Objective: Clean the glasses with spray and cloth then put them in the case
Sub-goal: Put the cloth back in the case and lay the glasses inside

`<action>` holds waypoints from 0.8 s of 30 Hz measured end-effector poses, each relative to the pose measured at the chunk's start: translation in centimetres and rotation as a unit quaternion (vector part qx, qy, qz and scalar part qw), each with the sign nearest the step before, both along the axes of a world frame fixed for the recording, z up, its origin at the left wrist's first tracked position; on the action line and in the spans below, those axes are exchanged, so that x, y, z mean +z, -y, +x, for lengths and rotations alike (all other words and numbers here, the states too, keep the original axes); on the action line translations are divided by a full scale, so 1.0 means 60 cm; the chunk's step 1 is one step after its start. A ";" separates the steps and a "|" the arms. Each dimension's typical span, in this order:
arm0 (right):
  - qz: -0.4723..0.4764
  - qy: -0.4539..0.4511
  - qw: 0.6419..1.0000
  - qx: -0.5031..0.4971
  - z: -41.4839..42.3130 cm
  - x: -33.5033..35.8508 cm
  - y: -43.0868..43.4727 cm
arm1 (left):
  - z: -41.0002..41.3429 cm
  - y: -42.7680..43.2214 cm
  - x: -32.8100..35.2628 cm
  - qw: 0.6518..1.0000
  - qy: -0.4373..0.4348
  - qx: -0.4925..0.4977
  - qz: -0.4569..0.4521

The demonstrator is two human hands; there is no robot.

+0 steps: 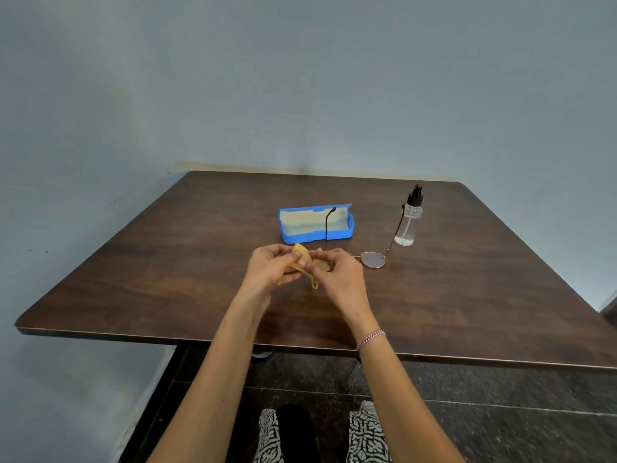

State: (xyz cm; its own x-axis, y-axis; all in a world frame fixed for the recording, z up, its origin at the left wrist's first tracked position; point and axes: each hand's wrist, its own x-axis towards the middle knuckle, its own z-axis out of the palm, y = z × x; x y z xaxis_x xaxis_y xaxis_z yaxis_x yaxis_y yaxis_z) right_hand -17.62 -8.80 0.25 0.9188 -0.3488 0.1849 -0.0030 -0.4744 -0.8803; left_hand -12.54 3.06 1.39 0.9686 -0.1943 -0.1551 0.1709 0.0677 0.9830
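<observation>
left hand (273,267): curled up, cloth (304,252) pinched between thumb and fingers
right hand (342,277): fingers bent onto the same cloth, held just beside the left
forearms: stretched forward, angled in toward each other

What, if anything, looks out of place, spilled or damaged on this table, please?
Nothing stands out. The spray bottle stands upright with no puddle on the table, the blue case lies open, and the glasses look intact, with one lens hidden in the cloth that the left hand and right hand pinch.
</observation>
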 end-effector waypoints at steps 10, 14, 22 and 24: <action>-0.134 0.000 0.989 -0.066 0.013 0.004 0.001 | 0.030 0.010 -0.008 0.999 0.002 0.024 0.048; -0.155 -0.003 0.986 -0.061 0.022 0.000 0.002 | 0.034 0.011 -0.014 0.998 -0.010 -0.020 0.065; -0.108 -0.011 0.993 -0.035 0.039 0.006 -0.001 | 0.058 0.006 -0.026 0.989 0.073 0.003 0.126; -0.091 -0.003 0.995 -0.038 0.043 0.004 -0.004 | 0.063 0.007 -0.026 0.988 0.067 0.009 0.138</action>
